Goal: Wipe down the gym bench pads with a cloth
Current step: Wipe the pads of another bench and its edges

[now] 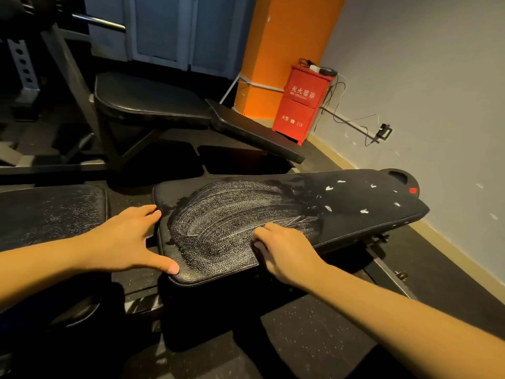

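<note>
The long black back pad [355, 198] of the gym bench runs from centre to right, its near half covered in whitish curved wipe streaks, with small white flecks further along. My right hand [281, 253] lies on the pad's near edge, fingers curled over a small white cloth [258, 245] that is almost wholly hidden under it. My left hand [128, 239] rests at the pad's left end with fingers spread, thumb on the front corner. The black seat pad [52, 212] lies to the left, also faintly streaked.
A second black bench [153, 102] on a dark steel frame stands behind. A red fire-extinguisher box [300, 105] sits by the orange pillar [284, 50], with loose cables along the grey wall. Bench frame bars [390, 272] stick out low on the right above the speckled rubber floor.
</note>
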### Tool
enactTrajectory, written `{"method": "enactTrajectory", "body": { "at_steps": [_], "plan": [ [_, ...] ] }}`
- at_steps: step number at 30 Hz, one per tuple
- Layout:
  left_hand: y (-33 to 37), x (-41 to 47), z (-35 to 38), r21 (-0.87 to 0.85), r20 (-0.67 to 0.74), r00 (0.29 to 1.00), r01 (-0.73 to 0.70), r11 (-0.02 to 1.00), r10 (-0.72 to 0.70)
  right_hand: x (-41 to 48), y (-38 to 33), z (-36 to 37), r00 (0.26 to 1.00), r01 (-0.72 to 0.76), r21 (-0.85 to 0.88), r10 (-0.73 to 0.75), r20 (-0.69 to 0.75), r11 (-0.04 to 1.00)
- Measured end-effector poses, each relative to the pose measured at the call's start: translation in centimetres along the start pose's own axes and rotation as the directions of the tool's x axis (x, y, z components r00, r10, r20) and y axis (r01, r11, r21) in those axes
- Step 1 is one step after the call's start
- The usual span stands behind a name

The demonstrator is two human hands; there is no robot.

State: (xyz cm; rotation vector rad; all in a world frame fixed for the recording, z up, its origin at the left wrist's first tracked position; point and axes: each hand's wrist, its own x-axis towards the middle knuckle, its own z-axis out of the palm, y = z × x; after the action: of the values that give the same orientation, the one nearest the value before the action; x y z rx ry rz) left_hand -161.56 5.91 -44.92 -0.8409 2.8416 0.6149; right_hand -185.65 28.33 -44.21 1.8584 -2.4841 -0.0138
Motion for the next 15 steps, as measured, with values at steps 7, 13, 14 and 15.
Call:
{"method": "enactTrajectory", "body": {
  "at_steps": [7,13,14,15],
  "plan": [
    [0.0,-0.1,0.0,-0.013,0.003,1.0,-0.005,1.0,0.005,2.5,9.1,-1.3,0.868,-0.496,-0.2,0.479,-0.128,0.845],
    [0.1,0.1,-0.1,-0.014,0.001,1.0,-0.013,1.0,0.013,4.4,-5.9,-0.3,0.981,-0.141,0.075,0.149,-0.121,0.987],
    [0.2,0.1,0.0,-0.006,0.0,1.0,-0.013,1.0,0.013,4.0,-8.3,-0.1,0.992,-0.019,0.077,0.028,-0.123,0.997],
    [0.2,0.0,0.0,0.002,0.001,1.0,-0.009,1.0,0.009,3.6,-9.9,0.1,0.989,0.088,0.083,-0.077,-0.129,0.993]
  ]
}}
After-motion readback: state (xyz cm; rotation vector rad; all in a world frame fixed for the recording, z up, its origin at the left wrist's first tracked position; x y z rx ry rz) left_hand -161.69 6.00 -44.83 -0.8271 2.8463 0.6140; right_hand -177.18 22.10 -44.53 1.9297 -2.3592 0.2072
